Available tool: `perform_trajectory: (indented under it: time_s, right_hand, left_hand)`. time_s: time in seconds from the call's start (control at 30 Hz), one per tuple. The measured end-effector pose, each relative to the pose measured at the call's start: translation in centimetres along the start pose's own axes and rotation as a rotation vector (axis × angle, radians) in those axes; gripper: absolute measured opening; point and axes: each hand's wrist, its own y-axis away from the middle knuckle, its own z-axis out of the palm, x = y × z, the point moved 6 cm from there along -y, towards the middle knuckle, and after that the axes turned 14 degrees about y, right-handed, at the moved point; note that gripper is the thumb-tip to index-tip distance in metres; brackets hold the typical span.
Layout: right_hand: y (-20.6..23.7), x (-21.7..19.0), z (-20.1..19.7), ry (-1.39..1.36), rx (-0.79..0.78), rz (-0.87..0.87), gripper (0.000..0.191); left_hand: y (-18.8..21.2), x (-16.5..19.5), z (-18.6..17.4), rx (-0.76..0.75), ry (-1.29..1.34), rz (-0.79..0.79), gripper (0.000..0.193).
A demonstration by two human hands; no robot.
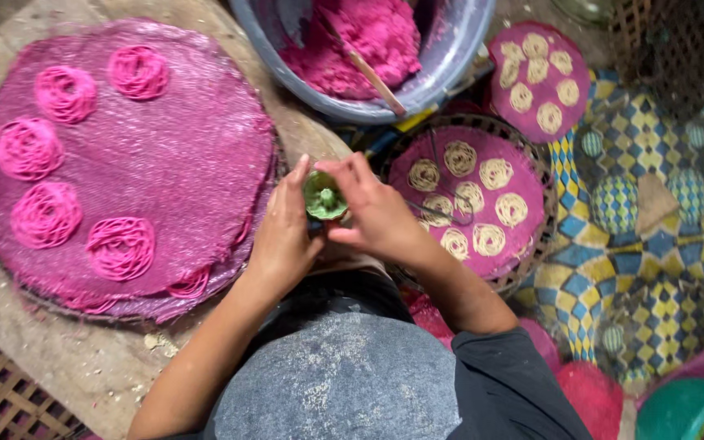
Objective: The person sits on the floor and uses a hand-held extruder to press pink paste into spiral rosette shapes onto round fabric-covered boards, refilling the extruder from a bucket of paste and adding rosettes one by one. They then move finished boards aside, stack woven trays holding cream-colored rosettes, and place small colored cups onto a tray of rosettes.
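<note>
Both my hands meet in the middle of the view around a small green round press (324,196). My left hand (281,232) cups it from the left, and my right hand (372,208) grips it from the right with the fingers over its top. To the left lies a large round pink woven mat (189,155) carrying several pink noodle coils (120,247). To the right, a round basket (541,236) holds a pink mat with several pale yellow noodle coils (460,158).
A blue-grey basin (458,49) at the top holds pink dough (368,41) and a wooden stick (376,81). A second small pink mat with pale coils (539,77) lies at the top right. A patterned blue and yellow floor mat (653,236) covers the right.
</note>
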Motion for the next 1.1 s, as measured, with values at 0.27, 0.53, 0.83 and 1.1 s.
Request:
perform_trajectory:
  time_s: [0.27, 0.53, 0.83, 1.1]
  right_hand:
    - [8.4, 16.4, 4.3, 0.064, 0.218, 0.128, 0.081]
    - [15.2, 23.1, 13.5, 0.308, -0.036, 0.552, 0.087]
    - [2.3, 28.0, 7.5, 0.042, 0.344, 0.563, 0.083]
    - [-6.0, 28.9, 5.7, 0.364, 0.611, 0.501, 0.073]
  left_hand:
    - [0.6, -0.8, 2.2, -0.104, -0.072, -0.056, 0.09]
    - [0.1, 0.6, 2.8, -0.124, -0.188, -0.04, 0.097]
    - [0.1, 1.5, 2.2, -0.052, -0.176, -0.004, 0.093]
    - [-0.7, 1.5, 1.4, -0.034, -0.18, -0.023, 0.091]
